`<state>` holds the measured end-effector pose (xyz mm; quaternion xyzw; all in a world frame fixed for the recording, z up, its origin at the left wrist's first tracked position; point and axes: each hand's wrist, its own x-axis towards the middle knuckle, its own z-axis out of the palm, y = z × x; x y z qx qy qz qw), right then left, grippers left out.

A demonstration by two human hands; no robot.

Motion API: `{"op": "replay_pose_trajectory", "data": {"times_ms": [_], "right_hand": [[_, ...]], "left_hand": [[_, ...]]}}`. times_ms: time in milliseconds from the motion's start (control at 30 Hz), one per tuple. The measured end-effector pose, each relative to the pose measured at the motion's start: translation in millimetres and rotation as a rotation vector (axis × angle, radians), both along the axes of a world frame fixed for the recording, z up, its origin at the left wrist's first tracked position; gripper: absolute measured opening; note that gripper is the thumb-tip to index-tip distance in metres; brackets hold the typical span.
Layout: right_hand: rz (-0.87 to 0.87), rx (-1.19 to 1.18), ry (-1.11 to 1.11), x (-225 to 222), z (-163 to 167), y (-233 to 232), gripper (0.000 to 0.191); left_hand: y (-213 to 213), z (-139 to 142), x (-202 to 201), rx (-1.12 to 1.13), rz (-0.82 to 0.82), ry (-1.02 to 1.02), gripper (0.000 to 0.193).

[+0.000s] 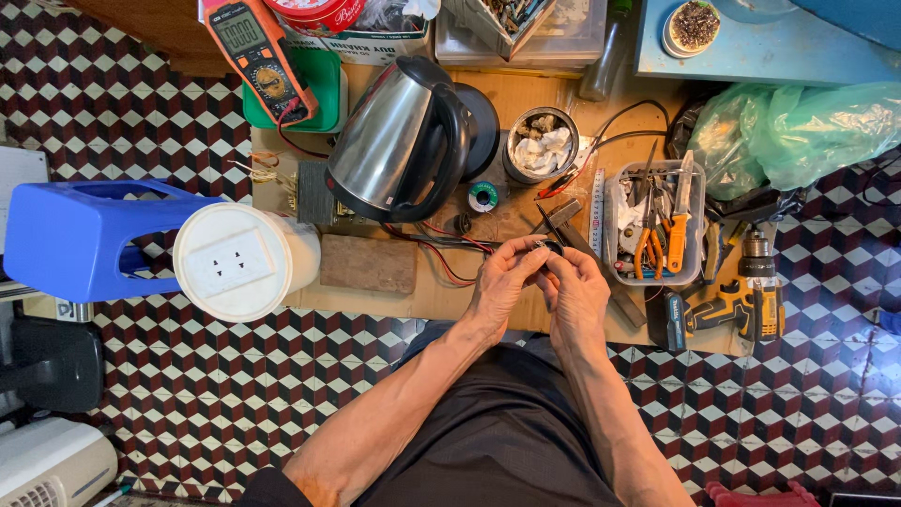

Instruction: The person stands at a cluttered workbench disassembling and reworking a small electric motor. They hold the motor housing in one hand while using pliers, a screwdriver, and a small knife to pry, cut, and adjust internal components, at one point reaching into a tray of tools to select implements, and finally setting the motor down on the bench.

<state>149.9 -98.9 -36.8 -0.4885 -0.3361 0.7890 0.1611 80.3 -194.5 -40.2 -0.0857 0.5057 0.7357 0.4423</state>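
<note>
Left hand: the left hand (502,277) is raised over the cardboard sheet (441,299), fingers curled and pinched on a small dark part (551,247).
Right hand: the right hand (576,293) is set against the left, fingertips closed on the same part from the other side.
Held part: small, dark, possibly ring-shaped; it is too small and too covered by fingertips for its kind to be told. It is held between both hands, just above the cardboard, below the solder spool (483,196).
Wires: thin red and black wires (441,246) are laid on the cardboard, running from under the kettle toward the hands.
Kettle: a stainless electric kettle (399,141) with a black handle is seen tilted, behind the hands.
Tool tray: a clear plastic tray (654,223) with orange-handled pliers and a knife is placed just right of the hands.
Drill: a yellow cordless drill (741,300) is laid at the right edge of the cardboard.
Multimeter: an orange multimeter (258,56) is propped at upper left.
Stool: a blue plastic stool (80,239) is seen at left, beside a white round container (239,263).
</note>
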Motion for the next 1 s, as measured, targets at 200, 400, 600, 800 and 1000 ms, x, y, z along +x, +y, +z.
{"op": "replay_pose_trajectory", "data": {"times_ms": [200,400,600,800,1000], "right_hand": [[-0.025,-0.059,0.076,1.8,0.9,-4.6,0.027],[-0.006,-0.075,0.092,2.3,6.3,-5.2,0.028],[0.07,-0.038,0.032,5.6,13.8,-3.8,0.03],[0.12,0.055,-0.058,6.2,14.9,-4.7,0.03],[0.225,0.404,-0.043,16.0,23.0,14.7,0.026]], "left_hand": [[0.7,6.3,-0.6,-0.044,-0.01,0.057,0.037],[3.0,12.1,-1.5,-0.135,-0.053,0.188,0.034],[-1.2,12.0,-5.7,-0.103,-0.081,0.132,0.037],[-3.8,7.8,-4.2,-0.047,-0.1,0.093,0.037],[-3.3,7.9,-10.4,-0.022,-0.238,0.213,0.035]]}}
